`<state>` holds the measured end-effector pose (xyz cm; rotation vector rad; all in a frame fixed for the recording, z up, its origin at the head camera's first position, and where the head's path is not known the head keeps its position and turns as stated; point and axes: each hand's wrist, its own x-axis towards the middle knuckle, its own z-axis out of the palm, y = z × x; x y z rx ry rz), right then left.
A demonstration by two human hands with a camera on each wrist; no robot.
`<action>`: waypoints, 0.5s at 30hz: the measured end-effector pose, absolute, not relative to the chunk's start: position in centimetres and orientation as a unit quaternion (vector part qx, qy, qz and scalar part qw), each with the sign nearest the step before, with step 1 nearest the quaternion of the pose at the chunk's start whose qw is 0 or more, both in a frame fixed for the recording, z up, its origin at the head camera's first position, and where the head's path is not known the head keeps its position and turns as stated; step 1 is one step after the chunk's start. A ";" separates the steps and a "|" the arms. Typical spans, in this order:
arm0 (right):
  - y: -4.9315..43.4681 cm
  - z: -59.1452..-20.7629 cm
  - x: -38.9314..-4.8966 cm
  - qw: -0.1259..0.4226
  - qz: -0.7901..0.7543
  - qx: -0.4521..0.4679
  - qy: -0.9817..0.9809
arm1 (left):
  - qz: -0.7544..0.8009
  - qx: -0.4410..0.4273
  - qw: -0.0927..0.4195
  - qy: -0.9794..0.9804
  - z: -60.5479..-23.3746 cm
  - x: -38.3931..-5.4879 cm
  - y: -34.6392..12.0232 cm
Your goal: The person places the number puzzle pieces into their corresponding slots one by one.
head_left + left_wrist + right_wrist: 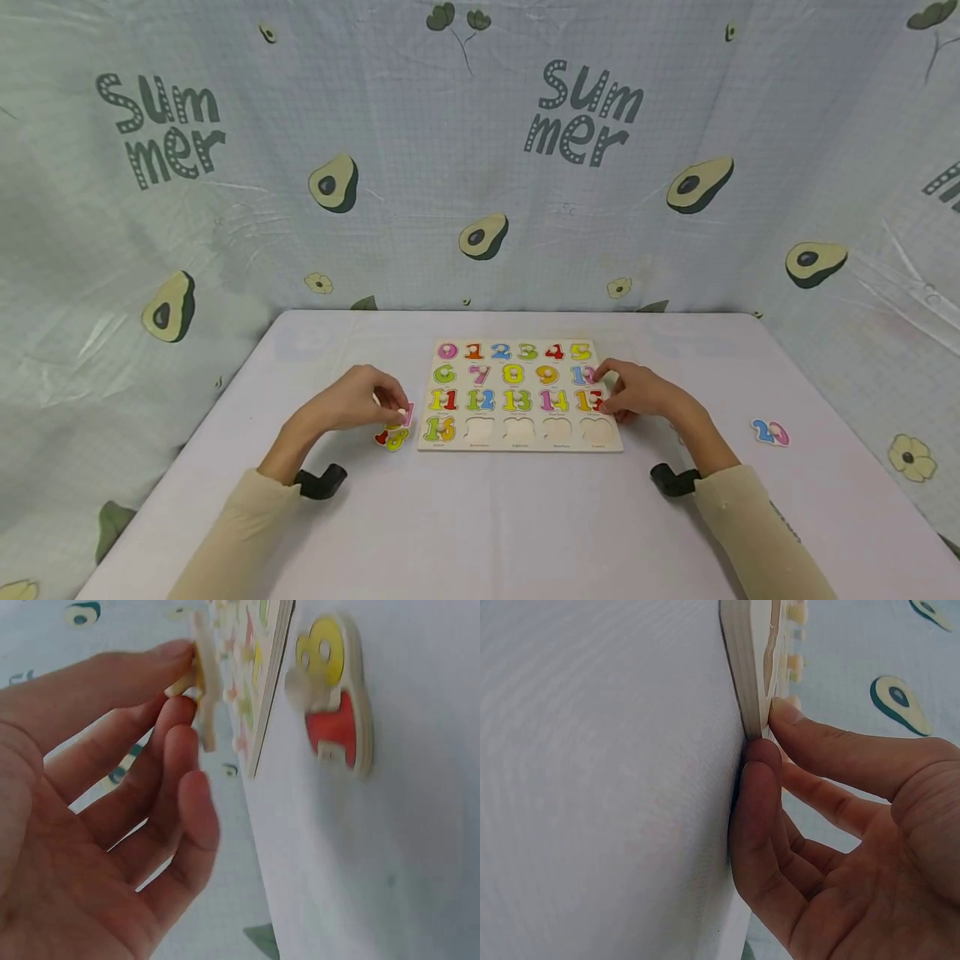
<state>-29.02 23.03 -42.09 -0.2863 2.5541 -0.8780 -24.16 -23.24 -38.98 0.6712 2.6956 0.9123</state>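
A wooden number puzzle board (495,447) lies on the table, with knobbed number pieces in its upper rows and several bare recesses along the bottom row. My left hand (365,398) is left of the board, pinching the knob of a pink and yellow number piece (407,414) between thumb and fingers. In the left wrist view that piece (206,682) is edge-on, raised off the table. Just below it lies a red and yellow 18 piece (337,697). At the board's right edge, my right hand (832,825) grips the board, thumb on top and fingers against the side.
A blue and pink 20 piece (770,432) lies on the white table (525,525) at the right. Another piece is partly hidden by the right wrist. A printed curtain (412,108) hangs behind the table and along both sides.
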 end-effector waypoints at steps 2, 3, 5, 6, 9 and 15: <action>23.0 -42.0 -29.0 0.210 -0.316 -0.105 0.919 | 0.313 0.233 0.093 0.916 -39.2 -24.1 -22.6; 23.0 -42.0 -29.0 0.210 -0.316 -0.105 0.919 | 0.315 0.234 0.088 0.916 -39.3 -24.1 -22.3; 23.0 -42.0 -28.9 0.211 -0.316 -0.105 0.919 | 0.318 0.235 0.081 0.915 -39.5 -24.1 -21.5; 23.0 -41.9 -28.9 0.211 -0.316 -0.105 0.919 | 0.320 0.236 0.080 0.914 -39.6 -24.1 -21.2; 23.1 -42.0 -29.0 0.213 -0.315 -0.102 0.919 | 0.321 0.243 0.078 0.912 -39.8 -24.0 -19.8; 23.2 -42.1 -29.2 0.217 -0.319 -0.097 0.918 | 0.312 0.252 0.074 0.913 -40.1 -23.9 -17.4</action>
